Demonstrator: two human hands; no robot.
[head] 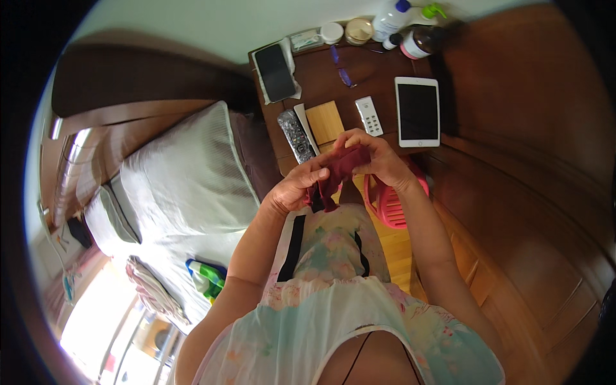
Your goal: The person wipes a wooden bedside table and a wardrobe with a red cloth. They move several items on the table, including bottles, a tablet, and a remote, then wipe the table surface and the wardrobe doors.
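Between my two hands is a piece of dark red cloth (342, 166), bunched and partly folded, possibly a small garment. My left hand (301, 185) grips its lower left end, with a loose edge and a dark patch hanging below the fingers. The upper right end is pinched in my right hand (380, 156), whose fingers curl over it. Both hands are above my lap, near the front edge of a brown wooden nightstand (317, 67). Part of the cloth is hidden by the fingers.
On the nightstand lie a smartphone (274, 72), a wrapped remote control (296, 137), a white remote (369, 116), eyeglasses (344, 76) and a tablet (418, 111). Bottles and jars (359, 32) stand along the wall. A pink plastic basket (391, 207) is below my right hand. A bed with pillows (187, 178) is at left.
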